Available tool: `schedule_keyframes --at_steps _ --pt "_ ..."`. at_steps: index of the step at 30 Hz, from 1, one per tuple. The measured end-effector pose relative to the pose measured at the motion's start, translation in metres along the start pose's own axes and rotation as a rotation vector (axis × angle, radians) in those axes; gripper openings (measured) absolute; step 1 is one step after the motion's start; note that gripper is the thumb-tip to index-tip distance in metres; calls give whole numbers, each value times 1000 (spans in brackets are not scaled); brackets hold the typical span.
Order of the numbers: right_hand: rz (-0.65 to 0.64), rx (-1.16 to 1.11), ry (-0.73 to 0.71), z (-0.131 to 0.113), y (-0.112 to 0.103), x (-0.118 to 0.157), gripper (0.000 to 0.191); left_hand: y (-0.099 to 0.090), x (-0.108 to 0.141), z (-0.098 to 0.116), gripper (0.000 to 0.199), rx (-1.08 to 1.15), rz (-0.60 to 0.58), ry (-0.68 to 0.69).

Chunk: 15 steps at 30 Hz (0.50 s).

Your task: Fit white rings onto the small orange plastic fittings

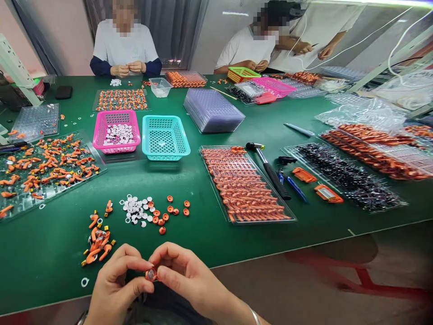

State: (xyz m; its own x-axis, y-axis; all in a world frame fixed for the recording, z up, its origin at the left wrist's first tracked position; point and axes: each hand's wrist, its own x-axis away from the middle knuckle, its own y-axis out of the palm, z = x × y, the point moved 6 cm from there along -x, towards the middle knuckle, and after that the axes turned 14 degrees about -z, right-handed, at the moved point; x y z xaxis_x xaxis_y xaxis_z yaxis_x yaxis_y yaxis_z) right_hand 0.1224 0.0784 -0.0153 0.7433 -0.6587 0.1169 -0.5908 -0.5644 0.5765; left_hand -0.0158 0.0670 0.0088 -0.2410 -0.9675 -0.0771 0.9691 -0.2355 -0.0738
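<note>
Just past the table's front edge, my left hand point(123, 284) and my right hand point(186, 273) meet, fingertips pinched round one small orange part point(151, 274) with a round metallic centre. Beyond my left hand lies a loose heap of orange earbud-shaped pieces point(98, 243), some with yellow tabs. White round discs point(135, 208) are scattered farther back, beside several small orange caps point(162, 217). A single white ring point(85, 282) rests left of my left hand.
A pink basket point(117, 113) holding white discs stands by a turquoise basket point(165, 157). Trays of orange parts point(246, 185) and black parts point(348, 176) lie right, with a hammer point(270, 174) between. People sit across the green table point(209, 243).
</note>
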Motion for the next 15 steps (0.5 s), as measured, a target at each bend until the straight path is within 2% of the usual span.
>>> schedule_keyframes --at_steps 7,15 --pt "36 -126 -32 8 -1 -4 41 1 3 4 15 -141 -40 108" --pt "0 -294 -87 21 -3 -5 50 9 6 13 17 -258 -181 213"
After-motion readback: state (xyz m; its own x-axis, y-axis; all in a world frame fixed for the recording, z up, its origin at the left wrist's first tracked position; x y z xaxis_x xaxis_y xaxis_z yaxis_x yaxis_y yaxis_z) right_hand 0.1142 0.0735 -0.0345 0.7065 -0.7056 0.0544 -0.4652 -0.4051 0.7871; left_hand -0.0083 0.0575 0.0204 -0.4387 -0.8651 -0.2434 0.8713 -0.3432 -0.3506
